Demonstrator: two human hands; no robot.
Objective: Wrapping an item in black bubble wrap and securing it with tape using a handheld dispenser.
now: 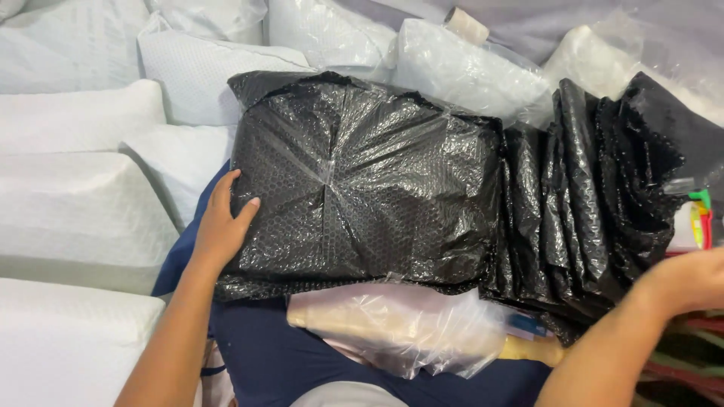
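A large parcel wrapped in black bubble wrap (362,181) lies across my lap, sealed with clear tape over the top. My left hand (222,222) rests flat against its left edge, fingers spread on the wrap. My right hand (690,279) reaches to the far right edge of the view, past a loose bunched length of black bubble wrap (596,196); its fingers are cut off, so what it holds is hidden. It is near a tape dispenser with red and green parts (700,218).
White foam pillows (75,188) are stacked on the left and behind. Clear plastic bags (467,71) lie at the back. A roll of clear plastic film on a cardboard core (407,332) lies under the parcel, on my dark blue clothing (286,354).
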